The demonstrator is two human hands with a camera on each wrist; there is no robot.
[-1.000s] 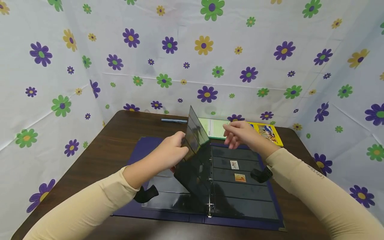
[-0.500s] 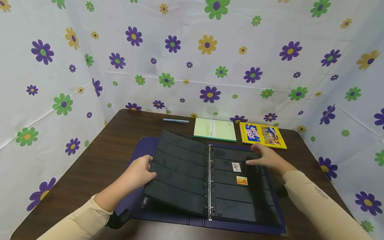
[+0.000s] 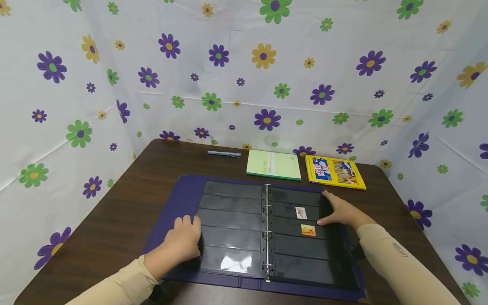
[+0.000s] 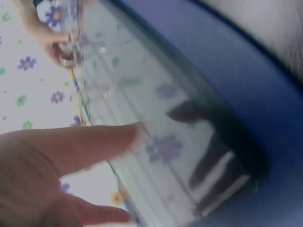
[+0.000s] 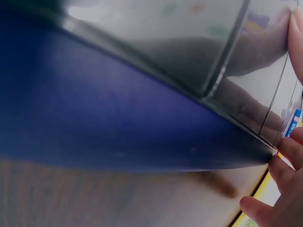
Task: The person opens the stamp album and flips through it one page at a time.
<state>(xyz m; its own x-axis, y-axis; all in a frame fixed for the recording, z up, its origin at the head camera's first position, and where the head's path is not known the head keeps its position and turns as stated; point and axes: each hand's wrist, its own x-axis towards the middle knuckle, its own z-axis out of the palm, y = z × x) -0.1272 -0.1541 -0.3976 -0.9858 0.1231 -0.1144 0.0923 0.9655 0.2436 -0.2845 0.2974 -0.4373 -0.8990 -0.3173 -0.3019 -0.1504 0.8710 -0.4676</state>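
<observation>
A dark-blue ring binder (image 3: 167,207) lies spread on the table, with black strip-pocket pages on both sides of its metal rings (image 3: 267,233). Two stamps sit in the right page (image 3: 301,250): a pale stamp (image 3: 300,212) and an orange stamp (image 3: 308,230). My left hand (image 3: 181,241) is at the outer edge of the left page (image 3: 232,216), its fingers extended over the glossy pockets in the left wrist view. At the right page's outer edge, my right hand (image 3: 341,212) has thumb and fingers spread; its fingers (image 5: 281,170) are beside the page corner in the right wrist view.
Behind the binder, a pale green notebook (image 3: 273,164) and a yellow book (image 3: 335,171) lie side by side. A blue pen (image 3: 224,154) is to their left on the brown table (image 3: 126,199). Flower-printed cloth (image 3: 236,63) surrounds the table.
My left hand has turned a raised page over to the left, and it now lies flat. My right hand has moved from above the binder down to the right page's edge.
</observation>
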